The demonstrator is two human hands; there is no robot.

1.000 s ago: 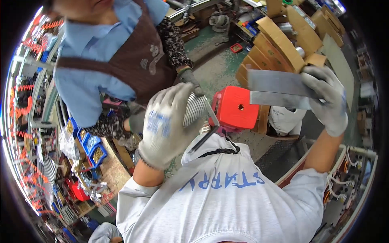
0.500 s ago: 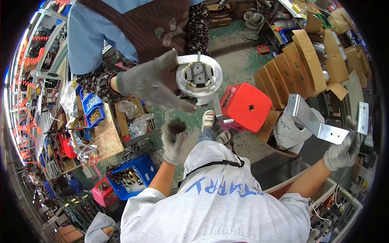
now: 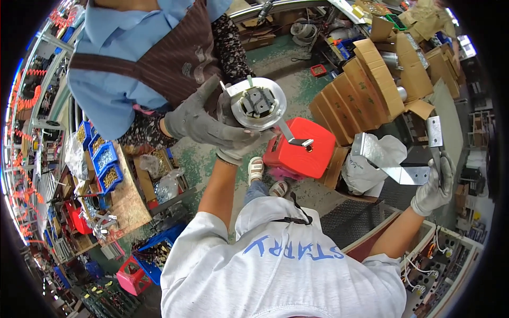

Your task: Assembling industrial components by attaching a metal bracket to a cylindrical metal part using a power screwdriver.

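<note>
Left grip [image 3: 238, 146] now closed under round motor part [image 3: 258, 103] | right grip [image 3: 435, 183] still clasps metal bracket [image 3: 408, 156]

Left hand [image 3: 233, 151] perhaps mostly hidden behind co-worker's glove [image 3: 204, 124]

Open green floor [image 3: 297, 90] shows at upper centre of the frame. A red stool [image 3: 302, 148] sits mid-frame, stacked cardboard boxes [image 3: 371, 79] crowd the upper right, and a co-worker's gloved hand [image 3: 204, 119] blocks the upper left.
</note>
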